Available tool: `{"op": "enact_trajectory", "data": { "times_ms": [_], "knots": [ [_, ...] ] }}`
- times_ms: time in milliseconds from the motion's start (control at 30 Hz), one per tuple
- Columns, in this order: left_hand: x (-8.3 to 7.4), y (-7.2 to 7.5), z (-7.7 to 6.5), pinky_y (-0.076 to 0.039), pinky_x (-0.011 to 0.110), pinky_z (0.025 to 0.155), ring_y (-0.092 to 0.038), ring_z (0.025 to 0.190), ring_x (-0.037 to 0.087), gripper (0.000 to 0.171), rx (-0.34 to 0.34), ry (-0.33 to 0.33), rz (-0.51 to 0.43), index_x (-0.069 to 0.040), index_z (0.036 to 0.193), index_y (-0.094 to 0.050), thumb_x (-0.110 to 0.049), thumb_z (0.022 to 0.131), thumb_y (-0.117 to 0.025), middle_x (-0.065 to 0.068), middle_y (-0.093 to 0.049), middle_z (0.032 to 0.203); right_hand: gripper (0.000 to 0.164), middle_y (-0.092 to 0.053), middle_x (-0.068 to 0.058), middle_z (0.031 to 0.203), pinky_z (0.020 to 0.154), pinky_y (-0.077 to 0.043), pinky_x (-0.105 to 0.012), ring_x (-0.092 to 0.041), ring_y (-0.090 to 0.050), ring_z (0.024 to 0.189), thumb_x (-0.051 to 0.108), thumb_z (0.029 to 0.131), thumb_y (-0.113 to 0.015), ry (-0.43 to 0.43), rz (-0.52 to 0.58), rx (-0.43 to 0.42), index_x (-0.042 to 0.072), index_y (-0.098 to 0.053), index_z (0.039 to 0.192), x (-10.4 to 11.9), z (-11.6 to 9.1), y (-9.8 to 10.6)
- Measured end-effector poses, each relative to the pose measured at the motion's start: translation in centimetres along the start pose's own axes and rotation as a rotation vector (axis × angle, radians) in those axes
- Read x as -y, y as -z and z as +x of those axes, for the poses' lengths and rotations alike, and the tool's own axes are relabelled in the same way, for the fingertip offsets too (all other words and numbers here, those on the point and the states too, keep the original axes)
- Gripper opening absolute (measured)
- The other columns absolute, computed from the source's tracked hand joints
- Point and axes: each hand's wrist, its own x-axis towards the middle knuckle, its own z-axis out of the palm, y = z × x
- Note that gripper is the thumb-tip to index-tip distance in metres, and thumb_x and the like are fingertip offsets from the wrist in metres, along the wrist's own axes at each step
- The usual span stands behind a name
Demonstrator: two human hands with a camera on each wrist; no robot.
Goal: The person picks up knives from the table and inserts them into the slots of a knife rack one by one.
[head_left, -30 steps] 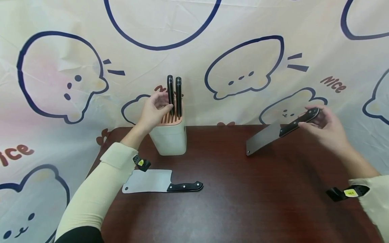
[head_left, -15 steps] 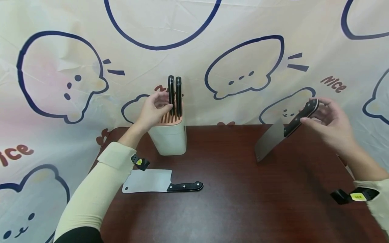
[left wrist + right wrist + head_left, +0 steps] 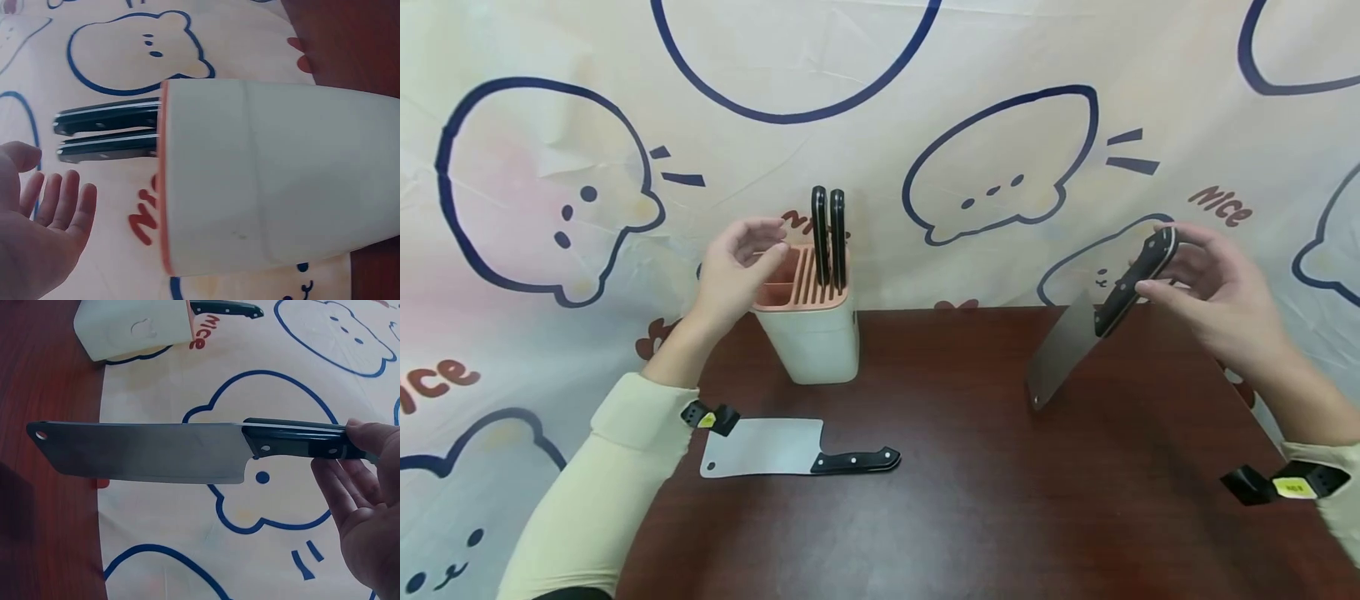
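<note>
My right hand [image 3: 1225, 304] grips the black riveted handle of a cleaver [image 3: 150, 453], whose blade points down and to the left above the table. At the left, my left hand [image 3: 737, 271] holds nothing, its fingers relaxed beside the knife block [image 3: 816, 346]. This block is cream with a pinkish slotted top. Two black-handled knives [image 3: 109, 119] stand in its slots, their blades hidden inside. A small gap shows between my left fingertips [image 3: 87, 190] and the knife handles in the left wrist view. A second cleaver [image 3: 775, 446] lies flat on the table, handle to the right.
The dark wooden table [image 3: 970, 517] ends at a pale cloth backdrop [image 3: 880, 167] with blue cartoon outlines. The block stands near the table's back edge, with wider open compartments at the left of its top.
My left hand has let go of the left knife handle and moved left, away from it. The cleaver in my right hand has swung to a steeper tilt, its handle end higher.
</note>
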Motion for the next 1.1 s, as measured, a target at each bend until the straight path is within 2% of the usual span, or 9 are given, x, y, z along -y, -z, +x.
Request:
{"op": "enact_trajectory", "data": {
  "times_ms": [100, 200, 433, 533, 800, 967, 1100],
  "knots": [
    [-0.6, 0.3, -0.6, -0.048, 0.026, 0.100, -0.062, 0.109, 0.010, 0.037, -0.004, -0.022, -0.018, 0.003, 0.132, -0.058, -0.013, 0.099, -0.066, 0.003, -0.065, 0.119, 0.072, -0.069, 0.009, 0.113, 0.081, -0.050, -0.008, -0.003, -0.067, 0.097, -0.014, 0.087, -0.070, 0.003, 0.009, 0.015, 0.015, -0.048, 0.150, 0.5, 0.1, -0.4],
    [-1.5, 0.1, -0.9, -0.048, 0.026, 0.102, -0.062, 0.110, 0.011, 0.036, 0.026, -0.041, -0.025, 0.004, 0.132, -0.058, -0.011, 0.100, -0.065, 0.001, -0.065, 0.118, 0.070, -0.070, 0.008, 0.110, 0.078, -0.051, -0.009, -0.004, -0.068, 0.093, -0.014, 0.087, -0.070, 0.019, 0.006, 0.032, 0.014, -0.050, 0.148, 1.2, 0.2, -0.7],
    [-2.9, -1.4, -1.0, -0.048, 0.024, 0.101, -0.061, 0.110, 0.015, 0.035, 0.126, -0.062, -0.062, 0.004, 0.133, -0.056, -0.007, 0.100, -0.064, 0.017, -0.063, 0.120, 0.070, -0.070, 0.007, 0.114, 0.078, -0.053, -0.011, -0.006, -0.068, 0.096, -0.012, 0.087, -0.071, 0.036, 0.010, 0.083, 0.015, -0.050, 0.148, 2.7, 0.8, -2.0],
    [-3.3, -2.4, -0.9, -0.049, 0.024, 0.098, -0.061, 0.111, 0.017, 0.037, 0.182, -0.088, -0.079, 0.005, 0.134, -0.056, -0.004, 0.099, -0.064, 0.020, -0.062, 0.123, 0.070, -0.069, 0.007, 0.116, 0.080, -0.053, -0.011, -0.007, -0.067, 0.100, -0.010, 0.088, -0.072, 0.035, 0.016, 0.097, 0.017, -0.050, 0.148, 3.4, 1.2, -2.7],
    [-4.6, -5.6, -0.9, -0.052, 0.029, 0.096, -0.062, 0.109, 0.020, 0.039, 0.297, -0.151, -0.080, 0.002, 0.134, -0.056, -0.002, 0.097, -0.067, 0.014, -0.064, 0.123, 0.063, -0.068, 0.005, 0.114, 0.082, -0.054, -0.013, -0.008, -0.067, 0.102, -0.005, 0.090, -0.073, 0.045, 0.035, 0.134, 0.017, -0.052, 0.145, 5.4, 2.0, -5.0],
    [-5.4, -7.6, -1.0, -0.053, 0.033, 0.098, -0.064, 0.110, 0.020, 0.040, 0.361, -0.153, -0.098, 0.000, 0.135, -0.056, -0.006, 0.097, -0.068, 0.012, -0.065, 0.124, 0.061, -0.067, 0.005, 0.116, 0.083, -0.054, -0.014, -0.007, -0.068, 0.101, -0.004, 0.090, -0.074, 0.071, 0.054, 0.144, 0.015, -0.052, 0.144, 6.3, 2.2, -6.4],
    [-5.6, -9.1, -1.1, -0.052, 0.033, 0.100, -0.064, 0.111, 0.019, 0.040, 0.402, -0.138, -0.109, -0.001, 0.134, -0.057, -0.008, 0.097, -0.068, 0.011, -0.066, 0.122, 0.062, -0.068, 0.001, 0.114, 0.082, -0.056, -0.016, -0.012, -0.067, 0.100, -0.007, 0.089, -0.073, 0.095, 0.108, 0.127, 0.012, -0.052, 0.144, 6.6, 2.5, -7.5]
  ]
}}
